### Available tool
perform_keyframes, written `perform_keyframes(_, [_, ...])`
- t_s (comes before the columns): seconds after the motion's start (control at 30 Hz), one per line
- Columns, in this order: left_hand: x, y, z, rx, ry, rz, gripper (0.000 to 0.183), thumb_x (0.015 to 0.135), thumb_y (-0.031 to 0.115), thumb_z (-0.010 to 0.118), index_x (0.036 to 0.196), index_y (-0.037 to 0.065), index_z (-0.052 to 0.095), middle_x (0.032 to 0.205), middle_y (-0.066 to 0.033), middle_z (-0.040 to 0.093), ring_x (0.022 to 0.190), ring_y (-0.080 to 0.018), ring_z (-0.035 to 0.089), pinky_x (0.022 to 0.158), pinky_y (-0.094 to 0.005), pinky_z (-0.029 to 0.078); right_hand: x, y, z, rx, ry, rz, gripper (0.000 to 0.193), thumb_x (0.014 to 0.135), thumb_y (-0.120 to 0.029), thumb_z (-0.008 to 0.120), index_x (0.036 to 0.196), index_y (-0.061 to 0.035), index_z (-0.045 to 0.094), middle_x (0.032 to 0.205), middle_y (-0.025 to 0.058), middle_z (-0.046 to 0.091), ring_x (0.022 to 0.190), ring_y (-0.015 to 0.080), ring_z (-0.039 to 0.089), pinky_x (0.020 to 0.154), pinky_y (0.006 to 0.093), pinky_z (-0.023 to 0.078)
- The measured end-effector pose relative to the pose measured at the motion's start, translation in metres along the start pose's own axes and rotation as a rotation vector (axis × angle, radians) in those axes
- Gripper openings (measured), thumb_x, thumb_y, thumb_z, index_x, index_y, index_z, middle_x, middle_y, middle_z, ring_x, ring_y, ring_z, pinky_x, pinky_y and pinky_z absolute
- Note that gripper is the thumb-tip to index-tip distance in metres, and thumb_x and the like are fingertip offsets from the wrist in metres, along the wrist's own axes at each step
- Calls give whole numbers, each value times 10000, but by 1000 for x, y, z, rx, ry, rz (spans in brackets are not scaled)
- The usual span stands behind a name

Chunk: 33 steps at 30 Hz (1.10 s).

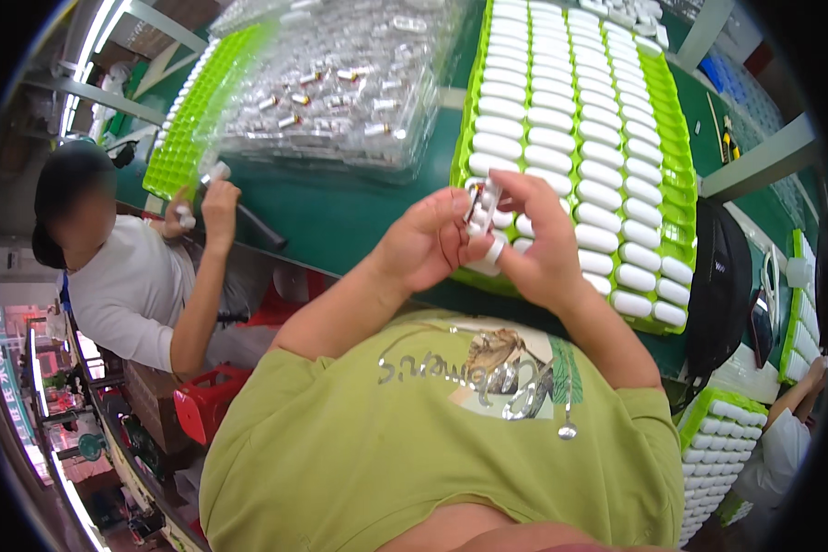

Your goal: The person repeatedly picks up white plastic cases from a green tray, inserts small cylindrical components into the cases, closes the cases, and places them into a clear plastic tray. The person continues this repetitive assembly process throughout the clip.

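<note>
green workbench (327, 219) spreads beneath and to the left of the lime tray (679, 166), and the small white case (480, 210), seemingly open, is held up over that tray's near left edge; left hand (425, 241) and right hand (541, 241) both pinch it between thumb and fingertips; done well, i'd judge, one grip steadies the shell while the other presses lightly, so nothing inside shifts. white oval pieces (600, 191) fill most of the lime tray, its rightmost column largely bare; left of it, clear plastic trays (391, 166) hold many small metallic-looking parts (348, 74)
</note>
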<state>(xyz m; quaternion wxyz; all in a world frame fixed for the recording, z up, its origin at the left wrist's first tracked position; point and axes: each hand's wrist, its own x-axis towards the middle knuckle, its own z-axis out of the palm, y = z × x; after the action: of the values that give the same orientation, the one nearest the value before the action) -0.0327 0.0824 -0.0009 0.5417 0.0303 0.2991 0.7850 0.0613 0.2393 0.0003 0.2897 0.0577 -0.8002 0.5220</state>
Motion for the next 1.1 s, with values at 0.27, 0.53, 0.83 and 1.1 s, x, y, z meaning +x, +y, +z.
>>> perform_keyframes(0.27, [21, 7, 13, 53, -151, -65, 345, 1011, 250, 498, 1275, 29, 511, 1142, -102, 636, 962, -167, 655, 820, -325, 562, 5, -2, -21, -77, 70, -81, 699, 678, -108, 835, 1292, 29, 531, 1192, 184, 572, 1042, 274, 625, 864, 356, 549])
perform_keyframes(0.53, [59, 47, 45, 602, -20, 7, 221, 964, 182, 608, 1104, 15, 574, 959, -136, 692, 806, -164, 683, 750, -304, 576, -11, 15, -41, 350, 169, 174, 748, 719, 49, 748, 1371, 41, 382, 1236, 114, 476, 1165, 209, 554, 997, 369, 479])
perform_keyframes(0.83, [157, 215, -23, 1457, 534, 680, 241, 854, 190, 688, 1020, 18, 654, 898, -92, 701, 754, -144, 656, 706, -294, 543, -7, 16, -45, 523, 148, 307, 734, 711, 63, 751, 1371, 23, 433, 1208, 70, 457, 1089, 175, 547, 977, 354, 481])
perform_keyframes(1.1, [209, 252, -20, 2466, 751, 647, 397, 763, 315, 699, 1130, 163, 698, 1114, -110, 642, 1075, -294, 611, 904, -420, 493, -7, 18, -46, 498, 163, 347, 730, 710, 56, 737, 1368, 24, 424, 1193, 89, 451, 1096, 197, 552, 960, 361, 490])
